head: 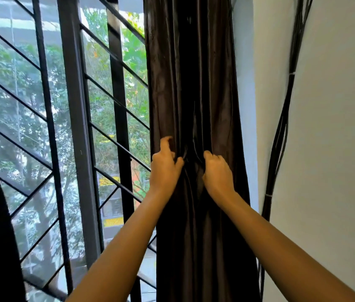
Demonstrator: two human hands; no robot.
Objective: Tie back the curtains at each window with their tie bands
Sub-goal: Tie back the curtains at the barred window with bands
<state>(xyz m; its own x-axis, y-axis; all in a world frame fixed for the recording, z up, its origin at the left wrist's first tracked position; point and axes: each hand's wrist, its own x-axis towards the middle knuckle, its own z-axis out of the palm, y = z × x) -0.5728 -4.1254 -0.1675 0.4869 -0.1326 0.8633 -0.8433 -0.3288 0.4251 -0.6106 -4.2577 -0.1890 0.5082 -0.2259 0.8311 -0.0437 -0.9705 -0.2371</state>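
I observe the barred window (48, 131) filling the left of the view and a white wall (337, 153) on the right. The dark brown curtain (194, 73) hangs gathered at the window's right edge, against the wall corner. Black cables (282, 127) run down the wall. My left hand (164, 168) and right hand (216, 173) are side by side at mid-height, each clenched on curtain folds.

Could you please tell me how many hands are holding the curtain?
2. The left hand pinches the curtain folds on the side nearer the window; the right hand grips them close beside it, nearer the wall.
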